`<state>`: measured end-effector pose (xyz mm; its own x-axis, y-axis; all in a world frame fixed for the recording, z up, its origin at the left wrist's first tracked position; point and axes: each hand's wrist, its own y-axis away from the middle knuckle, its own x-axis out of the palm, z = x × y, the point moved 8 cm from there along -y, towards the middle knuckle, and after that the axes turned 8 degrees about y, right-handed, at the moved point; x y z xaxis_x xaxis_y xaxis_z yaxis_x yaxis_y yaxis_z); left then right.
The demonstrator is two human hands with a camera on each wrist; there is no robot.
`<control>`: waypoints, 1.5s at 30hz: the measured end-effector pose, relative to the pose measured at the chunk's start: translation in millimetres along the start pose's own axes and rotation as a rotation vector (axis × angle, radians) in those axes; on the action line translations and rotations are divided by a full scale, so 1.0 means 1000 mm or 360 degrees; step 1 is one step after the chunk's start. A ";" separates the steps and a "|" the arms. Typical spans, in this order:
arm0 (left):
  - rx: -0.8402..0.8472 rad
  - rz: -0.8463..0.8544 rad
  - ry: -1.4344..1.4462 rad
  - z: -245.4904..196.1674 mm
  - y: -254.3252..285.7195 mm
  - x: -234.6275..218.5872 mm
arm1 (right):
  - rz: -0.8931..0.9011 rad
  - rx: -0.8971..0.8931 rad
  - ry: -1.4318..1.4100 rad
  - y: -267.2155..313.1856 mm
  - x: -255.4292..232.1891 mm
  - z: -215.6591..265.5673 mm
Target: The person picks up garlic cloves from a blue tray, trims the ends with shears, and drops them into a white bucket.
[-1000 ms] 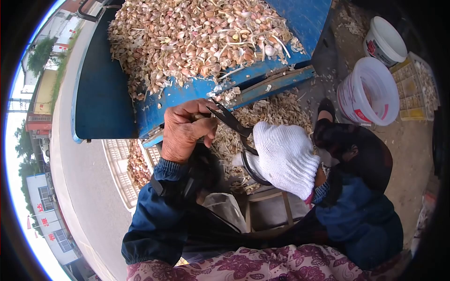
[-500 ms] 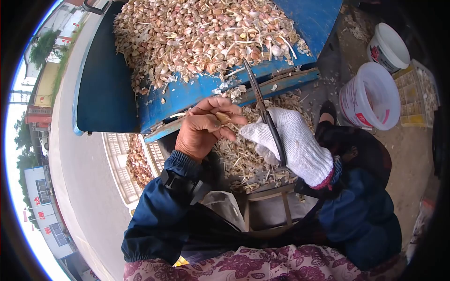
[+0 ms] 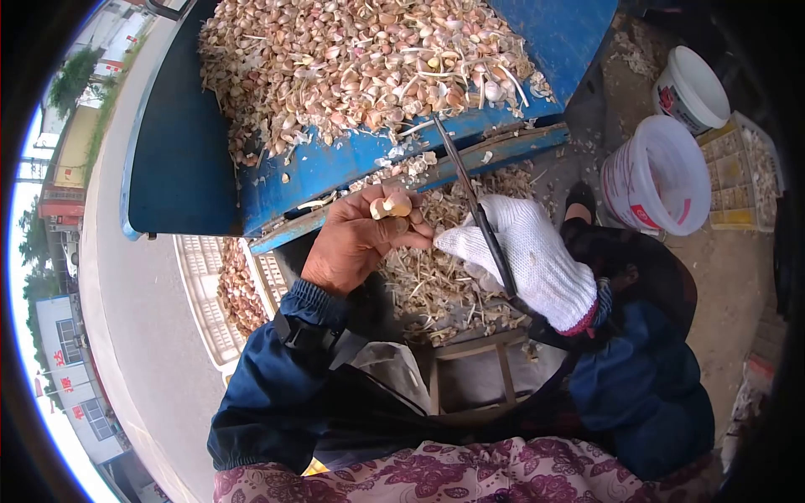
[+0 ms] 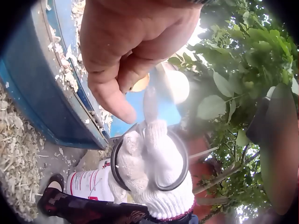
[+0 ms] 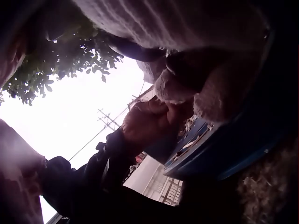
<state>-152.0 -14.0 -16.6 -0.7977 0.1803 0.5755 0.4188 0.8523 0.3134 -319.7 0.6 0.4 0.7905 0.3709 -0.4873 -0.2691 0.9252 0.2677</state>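
On white bucket (image 3: 656, 174), red label unreadable.

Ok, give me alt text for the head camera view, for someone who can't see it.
A bare left hand holds garlic at its fingertips, while a white-gloved right hand grips black shears pointing up toward a blue cart heaped with garlic cloves. Trimmings litter the ground below, and two white buckets stand at right.

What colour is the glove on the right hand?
White knit, with a reddish cuff edge; the glove shows best in the head view.
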 end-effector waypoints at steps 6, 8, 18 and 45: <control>-0.0095 0.0039 0.0039 -0.003 0.002 0.003 | -0.0040 -0.0225 0.0509 0.011 -0.006 0.016; -0.0098 0.0031 0.0102 -0.002 0.001 0.004 | -0.0019 -0.0206 0.0530 0.011 -0.003 0.013; 0.0112 -0.0145 -0.0155 -0.014 0.008 -0.005 | -0.0040 -0.0341 0.0914 0.019 -0.008 0.031; 0.0437 -0.0234 -0.0294 -0.022 0.021 0.016 | -0.0014 -0.0198 0.0230 0.020 0.014 0.015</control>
<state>-146.1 -4.6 15.8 -0.9162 0.1102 0.3854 0.1816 0.9713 0.1539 -306.3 22.9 11.2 0.7084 0.3622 -0.6057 -0.3355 0.9279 0.1625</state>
